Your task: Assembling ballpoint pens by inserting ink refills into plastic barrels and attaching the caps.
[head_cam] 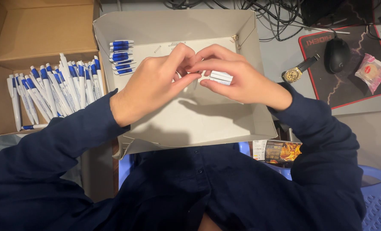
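The right hand point(237, 79) was closed around a small bundle of white pen barrels point(221, 77), fingers curled over them and thumb beneath. The left hand point(156, 83) met it fingertip to fingertip, its thumb and forefinger pressed together on something too small to make out. Both hands were held over the middle of the grey tray. The barrels appeared as short white plastic tubes lying side by side, their ends projecting past the right fingers; no blue parts were seen on them.

Remaining items, largest first. The person's dark navy sleeves point(49, 149) filled the lower frame. The grey cardboard tray point(199, 124), shallow with raised walls, lay directly before the person. A brown cardboard box point(10, 47) stood to its left, flaps open, holding a loose heap of white-and-blue pens point(55, 92). A black mouse pad with red edging point(353, 81) lay at the right, carrying a black mouse point(336, 54) and a small pink-wrapped packet point(371, 72). A blue plastic stool point(380, 201) showed at the lower right corner. A tangle of black cables point(267, 15) ran along the top. A row of blue pen parts point(122, 57) lay stacked in the tray's left rear corner. A gold-faced wristwatch point(297, 72) lay between tray and pad.
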